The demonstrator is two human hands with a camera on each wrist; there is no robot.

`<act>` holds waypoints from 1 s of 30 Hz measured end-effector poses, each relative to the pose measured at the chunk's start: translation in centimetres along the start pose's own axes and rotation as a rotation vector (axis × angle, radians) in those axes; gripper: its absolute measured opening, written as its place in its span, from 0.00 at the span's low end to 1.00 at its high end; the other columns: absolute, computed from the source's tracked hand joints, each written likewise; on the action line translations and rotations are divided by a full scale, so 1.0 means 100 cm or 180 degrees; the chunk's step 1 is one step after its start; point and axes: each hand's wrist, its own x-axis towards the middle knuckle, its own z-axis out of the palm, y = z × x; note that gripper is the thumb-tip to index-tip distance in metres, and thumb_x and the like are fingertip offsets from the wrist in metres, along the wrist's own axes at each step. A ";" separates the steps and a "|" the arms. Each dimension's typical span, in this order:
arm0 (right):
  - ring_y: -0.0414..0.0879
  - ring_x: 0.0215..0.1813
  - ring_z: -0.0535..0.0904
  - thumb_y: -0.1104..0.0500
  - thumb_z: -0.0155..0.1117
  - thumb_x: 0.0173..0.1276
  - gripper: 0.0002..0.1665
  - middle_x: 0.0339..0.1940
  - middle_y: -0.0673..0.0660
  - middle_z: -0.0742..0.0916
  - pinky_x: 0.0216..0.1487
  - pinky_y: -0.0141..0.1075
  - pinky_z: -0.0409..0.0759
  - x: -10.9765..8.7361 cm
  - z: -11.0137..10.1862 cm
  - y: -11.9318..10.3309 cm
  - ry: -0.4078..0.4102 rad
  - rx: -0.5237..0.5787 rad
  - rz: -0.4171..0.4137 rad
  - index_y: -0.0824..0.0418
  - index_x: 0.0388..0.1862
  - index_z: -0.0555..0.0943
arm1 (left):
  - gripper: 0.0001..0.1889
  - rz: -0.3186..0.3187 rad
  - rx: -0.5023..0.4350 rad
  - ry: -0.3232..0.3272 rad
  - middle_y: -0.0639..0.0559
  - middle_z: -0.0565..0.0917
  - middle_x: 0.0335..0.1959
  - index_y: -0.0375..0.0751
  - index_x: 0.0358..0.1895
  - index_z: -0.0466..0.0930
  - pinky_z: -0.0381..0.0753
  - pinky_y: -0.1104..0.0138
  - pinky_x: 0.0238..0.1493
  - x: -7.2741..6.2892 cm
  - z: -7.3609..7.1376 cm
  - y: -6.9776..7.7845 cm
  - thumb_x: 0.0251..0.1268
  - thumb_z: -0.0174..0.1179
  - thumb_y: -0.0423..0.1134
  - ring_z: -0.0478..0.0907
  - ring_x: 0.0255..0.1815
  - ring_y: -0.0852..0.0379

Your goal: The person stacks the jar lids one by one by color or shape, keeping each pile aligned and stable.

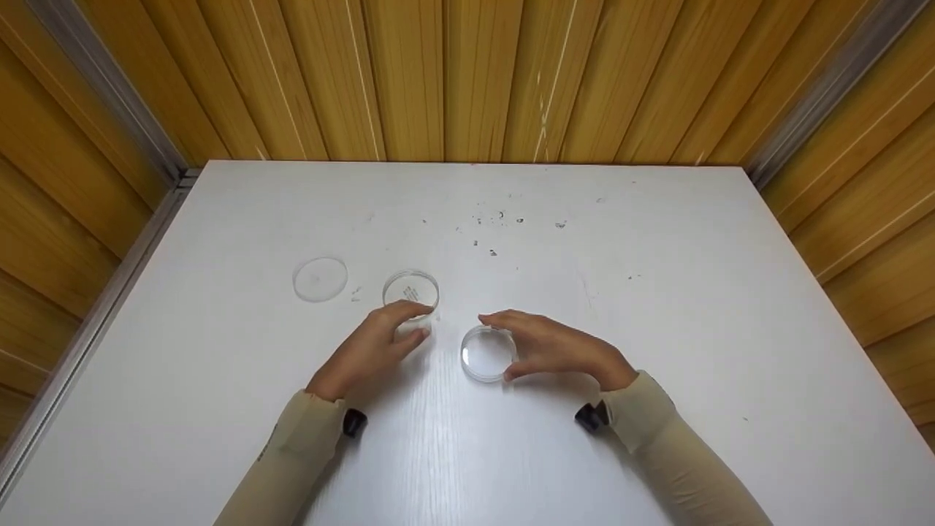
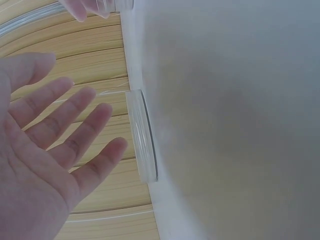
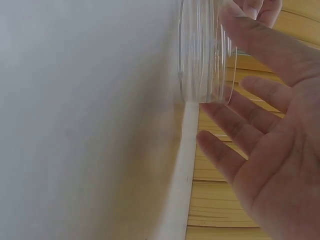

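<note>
A stack of clear petri dish parts sits on the white table; its walls show in layers in the right wrist view. My right hand holds the stack's upper part at the rim, thumb on the near side and fingers on the far side. The topmost thin disc looks slightly tilted. Left of it, my left hand hovers with fingers spread and holds nothing. Just beyond these fingers lies another clear petri dish with small dark print, its near edge partly hidden by the hand; the left wrist view shows it side-on.
A clear round dish or lid lies flat farther left on the white table. Small dark marks dot the table's far middle. Wood-patterned panels stand behind and on both sides.
</note>
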 end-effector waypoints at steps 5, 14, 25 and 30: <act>0.49 0.70 0.69 0.52 0.76 0.54 0.49 0.69 0.55 0.74 0.71 0.45 0.66 0.000 -0.001 0.000 -0.0040 0.0064 0.0062 0.60 0.72 0.64 | 0.20 -0.0082 -0.0024 -0.0056 0.51 0.77 0.62 0.40 0.62 0.75 0.68 0.55 0.69 -0.001 -0.002 0.001 0.69 0.58 0.41 0.69 0.68 0.52; 0.50 0.71 0.68 0.50 0.76 0.53 0.52 0.71 0.55 0.72 0.72 0.47 0.64 -0.001 -0.001 0.003 -0.0081 0.0104 0.0081 0.58 0.74 0.62 | 0.20 -0.0012 0.0047 -0.0075 0.49 0.77 0.61 0.39 0.61 0.75 0.68 0.54 0.69 -0.001 -0.002 0.001 0.69 0.58 0.40 0.69 0.68 0.50; 0.50 0.76 0.60 0.42 0.72 0.56 0.52 0.74 0.53 0.68 0.75 0.48 0.59 0.006 -0.014 -0.002 -0.0058 0.0212 0.0356 0.57 0.75 0.60 | 0.28 0.0104 0.0029 0.0174 0.45 0.70 0.68 0.39 0.66 0.70 0.65 0.53 0.71 0.001 -0.018 -0.005 0.63 0.64 0.39 0.63 0.72 0.47; 0.50 0.77 0.57 0.43 0.71 0.57 0.51 0.75 0.53 0.67 0.76 0.49 0.57 0.020 -0.032 -0.004 -0.0011 0.0184 0.0441 0.54 0.75 0.59 | 0.40 -0.0114 0.0020 0.0260 0.45 0.61 0.74 0.41 0.72 0.61 0.58 0.51 0.74 0.004 -0.026 -0.013 0.58 0.69 0.42 0.54 0.76 0.46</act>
